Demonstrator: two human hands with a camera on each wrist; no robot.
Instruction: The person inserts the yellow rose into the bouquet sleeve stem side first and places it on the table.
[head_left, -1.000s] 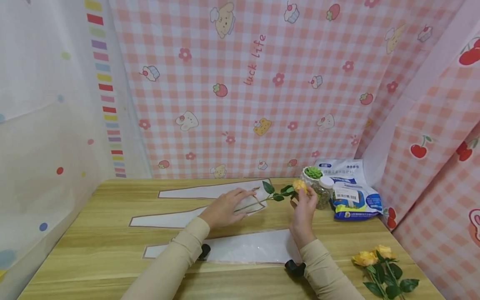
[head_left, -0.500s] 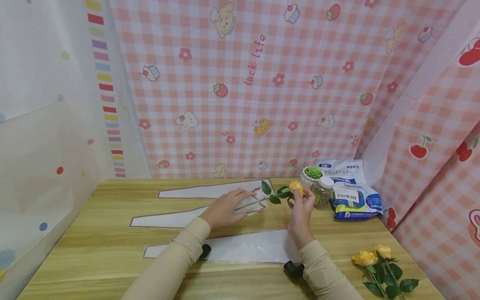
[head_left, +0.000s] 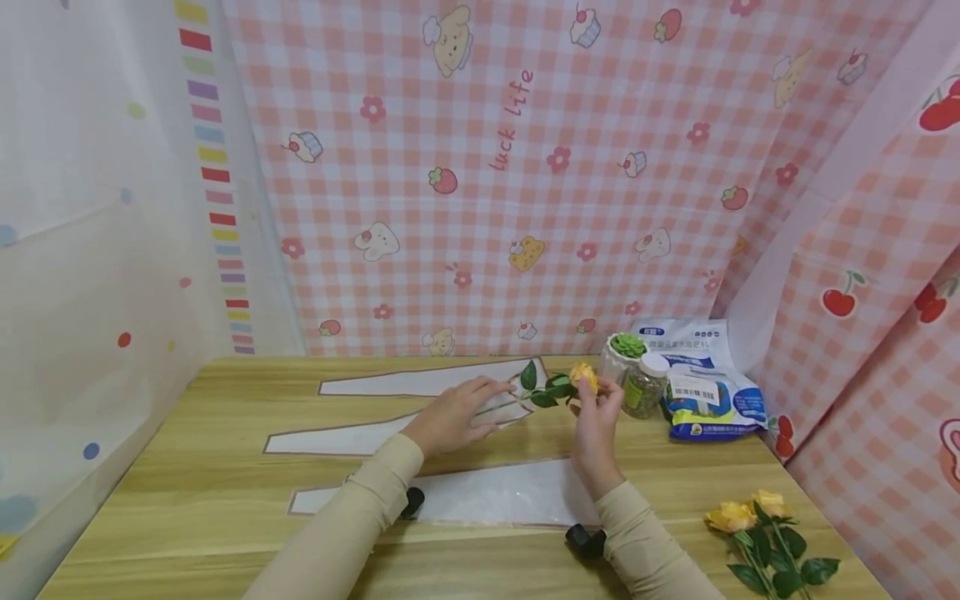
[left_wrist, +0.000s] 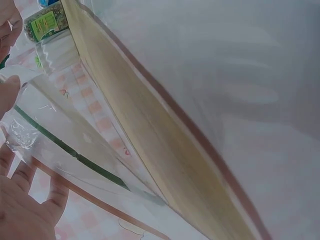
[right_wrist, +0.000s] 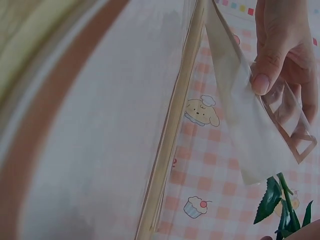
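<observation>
Our right hand [head_left: 597,417] pinches the yellow, green-leaved rose [head_left: 582,377] at its bloom in the head view, seemingly to steer it; our left hand [head_left: 459,414] grips the tapered, brown-edged plastic sleeve [head_left: 337,437]. From the left wrist, we see the green stem [left_wrist: 75,155] inside it. From the right wrist, our left hand pinches the sleeve's mouth, presumably to part it; leaves [right_wrist: 270,202] sit just outside.

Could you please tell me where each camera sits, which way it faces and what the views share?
Head: worn on the head, facing forward and down at table and rose; arms, left hand and right hand show.
Left wrist: on that wrist, facing a clear wrapper and green stem; both hands show partly.
Right wrist: on that wrist, facing the left hand and leaves; a sliver of right hand shows.
Both wrist views share the clear wrapper and left hand.
</observation>
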